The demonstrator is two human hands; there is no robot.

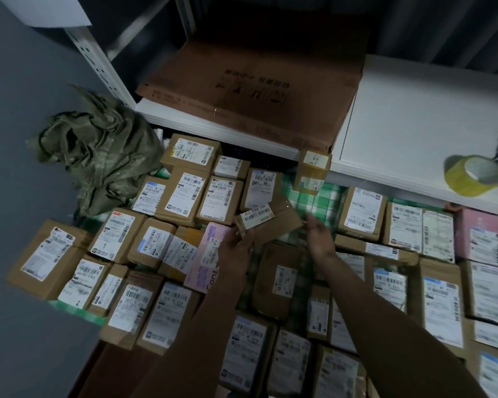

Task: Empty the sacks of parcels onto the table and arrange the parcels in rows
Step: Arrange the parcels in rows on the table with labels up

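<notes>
Two bare forearms, entering from the lower edge. No sleeve or cuff over either, from the frame's bottom up to the wrist. No glove on the left hand (pixel 236 242), nor on the right hand (pixel 319 239). No watch, strap, bracelet or ring to be made out in the dim light. Long and slender in shape, narrowing toward the wrists. Fingers slightly blurred, so finer detail such as nails not readable. Nothing more of the body within the frame: no torso, no legs, no clothing.
</notes>
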